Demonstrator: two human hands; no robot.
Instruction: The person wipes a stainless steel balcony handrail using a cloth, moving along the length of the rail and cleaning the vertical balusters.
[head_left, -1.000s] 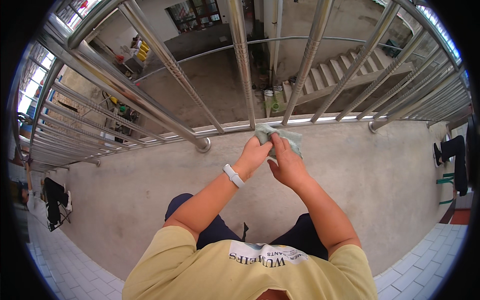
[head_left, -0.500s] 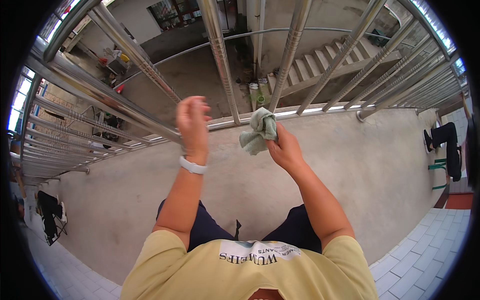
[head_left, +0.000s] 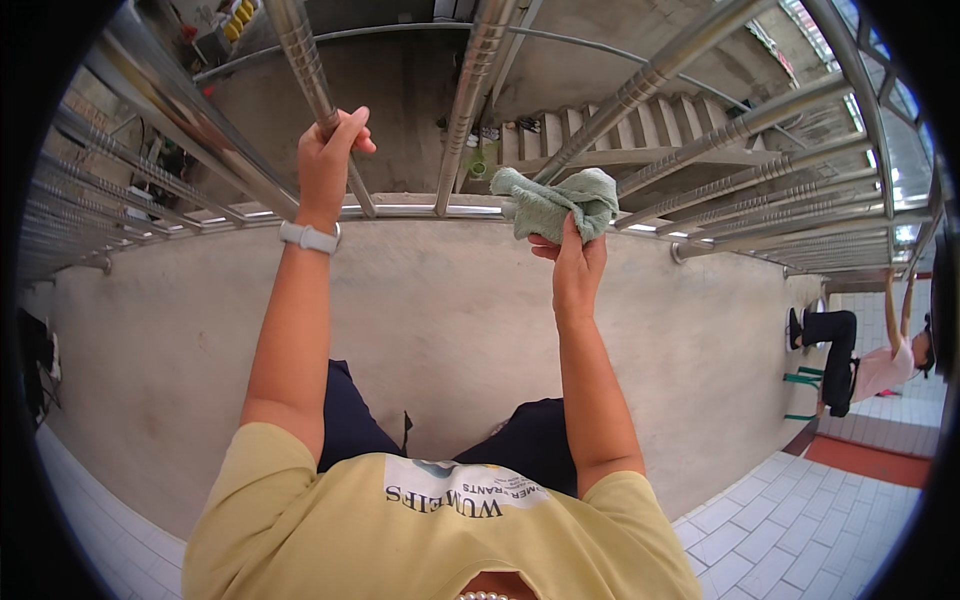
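Left hand (head_left: 328,168) moves up, clasping a railing bar (head_left: 297,55); right of it, right hand (head_left: 577,268) pinches green cloth (head_left: 545,205) (work done and remaining: unclear).

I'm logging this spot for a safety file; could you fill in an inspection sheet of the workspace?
Surface: grey floor, concrete-like, beside metal railing
Job's things: green cloth, crumpled; the railing
Clutter: small green container beyond the railing
Left hand: fingers curled at a railing bar, grip unclear
Right hand: holds the cloth
Cables: nothing seen
Surroundings: stairs beyond the railing; seated person at right, arms raised
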